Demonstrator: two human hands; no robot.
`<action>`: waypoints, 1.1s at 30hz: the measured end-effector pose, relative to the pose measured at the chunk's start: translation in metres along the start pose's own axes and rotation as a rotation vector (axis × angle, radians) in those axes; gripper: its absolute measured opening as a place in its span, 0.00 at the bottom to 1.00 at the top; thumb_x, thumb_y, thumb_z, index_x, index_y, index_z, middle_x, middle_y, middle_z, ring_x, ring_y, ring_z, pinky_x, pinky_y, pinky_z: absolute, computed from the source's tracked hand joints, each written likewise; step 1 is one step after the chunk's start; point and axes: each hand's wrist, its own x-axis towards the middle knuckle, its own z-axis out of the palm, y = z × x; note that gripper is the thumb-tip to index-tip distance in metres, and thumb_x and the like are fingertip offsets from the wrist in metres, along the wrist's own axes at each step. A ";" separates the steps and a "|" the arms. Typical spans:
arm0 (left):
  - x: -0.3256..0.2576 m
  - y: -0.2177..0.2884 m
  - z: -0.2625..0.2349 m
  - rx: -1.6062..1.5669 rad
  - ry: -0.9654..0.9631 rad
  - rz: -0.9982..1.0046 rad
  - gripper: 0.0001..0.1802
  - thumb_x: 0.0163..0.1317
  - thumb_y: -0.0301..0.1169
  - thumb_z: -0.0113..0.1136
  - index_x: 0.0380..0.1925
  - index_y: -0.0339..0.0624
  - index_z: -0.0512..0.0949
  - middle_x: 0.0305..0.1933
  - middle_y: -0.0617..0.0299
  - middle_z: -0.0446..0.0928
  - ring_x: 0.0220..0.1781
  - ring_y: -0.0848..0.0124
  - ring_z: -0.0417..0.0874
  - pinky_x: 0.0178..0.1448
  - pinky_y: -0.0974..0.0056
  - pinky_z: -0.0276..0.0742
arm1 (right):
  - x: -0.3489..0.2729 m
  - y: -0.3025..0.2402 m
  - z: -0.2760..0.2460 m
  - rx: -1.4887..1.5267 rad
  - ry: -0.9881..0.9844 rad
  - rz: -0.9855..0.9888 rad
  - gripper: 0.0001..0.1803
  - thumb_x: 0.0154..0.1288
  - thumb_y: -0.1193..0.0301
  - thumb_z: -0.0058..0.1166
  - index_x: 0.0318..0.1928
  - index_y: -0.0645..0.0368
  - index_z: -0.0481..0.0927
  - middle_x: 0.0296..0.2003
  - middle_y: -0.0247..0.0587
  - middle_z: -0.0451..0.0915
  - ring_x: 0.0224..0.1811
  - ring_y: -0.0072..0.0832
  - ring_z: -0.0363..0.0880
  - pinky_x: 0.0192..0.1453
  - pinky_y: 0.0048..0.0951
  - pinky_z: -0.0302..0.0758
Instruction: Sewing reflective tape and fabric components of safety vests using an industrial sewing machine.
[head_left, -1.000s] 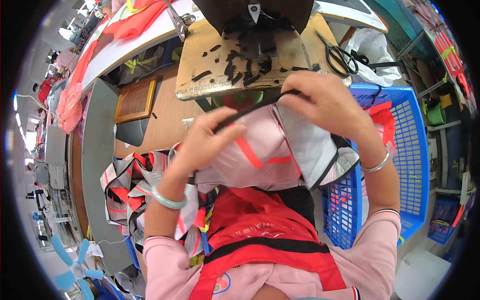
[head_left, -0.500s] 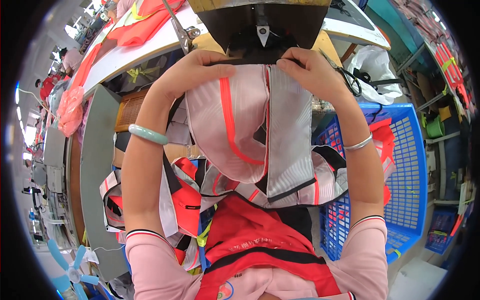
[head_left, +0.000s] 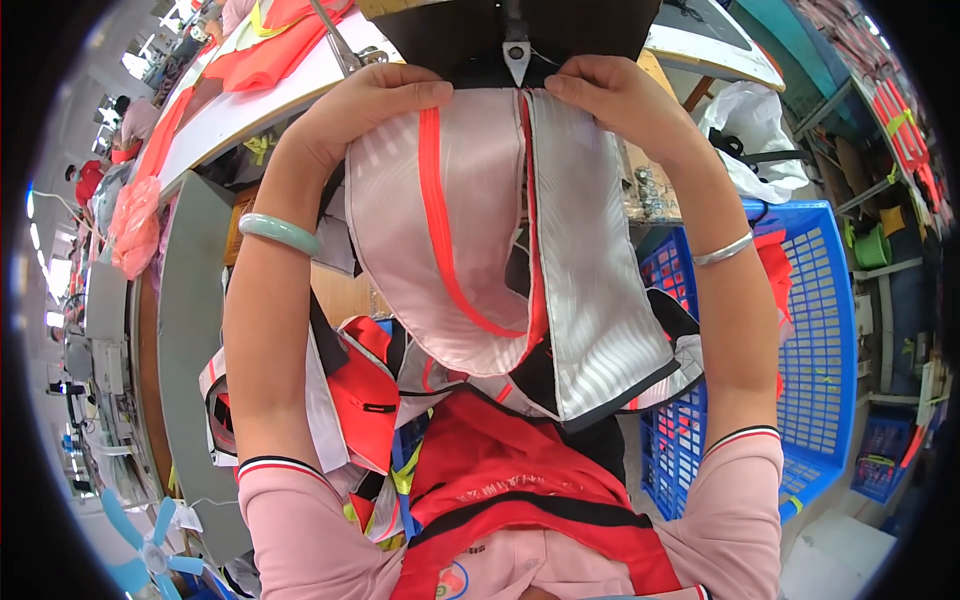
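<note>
My left hand [head_left: 395, 95] pinches the top edge of a pale grey garment piece [head_left: 475, 220], thumb on top. My right hand [head_left: 612, 98] grips the same edge farther right, its thumb and fingers closed on the cloth. The piece hangs toward me: a rounded panel with an orange-red stripe [head_left: 437, 210] on the left, a shinier grey panel [head_left: 590, 260] with dark trim on the right. Just beyond the held edge is a dark machine head [head_left: 450, 40] with a pointed metal tip [head_left: 516, 62] close above the cloth. The fingertips under the edge are hidden.
More grey, red and black garment parts [head_left: 365, 400] lie over my lap. A blue plastic basket [head_left: 815, 330] with red cloth stands at right, below a white plastic bag [head_left: 755, 140]. A grey cabinet side [head_left: 195, 330] and white table [head_left: 250, 115] are at left.
Both hands have moved forward and up, bringing the garment piece's edge closer beneath the machine's pointed tip. The hanging panels are stretched flatter, and the right panel has swung slightly right.
</note>
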 end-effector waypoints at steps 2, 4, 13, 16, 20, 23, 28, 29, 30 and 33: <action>0.001 -0.003 -0.003 0.024 0.032 0.015 0.20 0.58 0.42 0.65 0.43 0.37 0.81 0.39 0.64 0.81 0.38 0.77 0.81 0.45 0.72 0.76 | 0.002 0.002 -0.001 -0.068 0.115 0.006 0.13 0.67 0.61 0.53 0.39 0.58 0.81 0.25 0.22 0.72 0.27 0.12 0.64 0.30 0.17 0.62; -0.008 -0.004 -0.015 -0.079 0.124 -0.033 0.19 0.60 0.42 0.63 0.42 0.38 0.81 0.39 0.65 0.81 0.38 0.78 0.81 0.47 0.72 0.76 | -0.015 -0.002 -0.030 0.005 0.224 0.100 0.19 0.64 0.58 0.53 0.42 0.61 0.82 0.28 0.31 0.79 0.31 0.20 0.72 0.39 0.24 0.71; -0.081 0.000 0.124 0.102 -0.294 0.191 0.17 0.55 0.33 0.61 0.40 0.30 0.78 0.36 0.48 0.81 0.37 0.58 0.82 0.46 0.61 0.76 | -0.123 -0.058 0.062 -0.382 -0.030 -0.297 0.54 0.41 0.65 0.72 0.69 0.53 0.56 0.54 0.53 0.72 0.50 0.48 0.76 0.53 0.41 0.74; -0.101 -0.009 0.124 -0.083 -0.320 0.126 0.16 0.53 0.32 0.63 0.38 0.30 0.77 0.38 0.48 0.81 0.39 0.56 0.82 0.46 0.59 0.76 | -0.138 -0.057 0.072 -0.416 -0.079 -0.229 0.52 0.43 0.64 0.70 0.69 0.54 0.56 0.41 0.51 0.79 0.36 0.46 0.80 0.39 0.41 0.77; -0.151 -0.076 0.146 0.354 0.187 0.313 0.20 0.54 0.35 0.66 0.43 0.34 0.78 0.46 0.47 0.79 0.45 0.53 0.80 0.48 0.59 0.75 | -0.144 -0.048 0.060 -0.580 -0.185 -0.066 0.29 0.51 0.61 0.63 0.53 0.54 0.70 0.30 0.46 0.81 0.31 0.43 0.81 0.35 0.40 0.77; -0.181 -0.093 0.161 0.192 0.164 0.046 0.17 0.56 0.29 0.63 0.46 0.35 0.78 0.44 0.49 0.80 0.44 0.57 0.82 0.48 0.63 0.76 | -0.142 -0.051 0.051 -0.481 -0.214 -0.251 0.12 0.58 0.61 0.56 0.29 0.57 0.81 0.26 0.43 0.81 0.30 0.40 0.81 0.33 0.37 0.76; -0.169 -0.020 0.110 0.088 0.150 0.233 0.15 0.59 0.19 0.55 0.46 0.35 0.79 0.38 0.61 0.81 0.38 0.79 0.78 0.44 0.72 0.73 | -0.138 -0.061 0.019 -0.237 -0.085 -0.263 0.08 0.55 0.69 0.61 0.32 0.61 0.80 0.23 0.41 0.79 0.23 0.33 0.78 0.27 0.29 0.71; -0.161 -0.006 0.096 0.170 0.123 0.272 0.14 0.59 0.20 0.56 0.46 0.34 0.79 0.37 0.60 0.81 0.37 0.79 0.77 0.43 0.72 0.73 | -0.134 -0.063 0.014 -0.153 -0.051 -0.202 0.08 0.56 0.69 0.60 0.33 0.61 0.80 0.22 0.39 0.78 0.22 0.28 0.75 0.27 0.26 0.70; -0.151 0.004 0.085 0.246 0.092 0.320 0.13 0.59 0.21 0.58 0.45 0.33 0.79 0.36 0.60 0.81 0.36 0.79 0.77 0.42 0.71 0.73 | -0.130 -0.065 0.008 -0.077 -0.010 -0.139 0.08 0.57 0.70 0.59 0.33 0.62 0.80 0.22 0.38 0.77 0.21 0.23 0.72 0.27 0.24 0.69; -0.114 0.018 0.055 0.374 0.003 0.295 0.12 0.61 0.27 0.60 0.42 0.30 0.78 0.31 0.61 0.80 0.34 0.78 0.75 0.41 0.70 0.73 | -0.106 -0.054 0.004 0.000 0.030 -0.123 0.11 0.60 0.68 0.57 0.34 0.65 0.79 0.21 0.33 0.75 0.24 0.17 0.68 0.30 0.21 0.67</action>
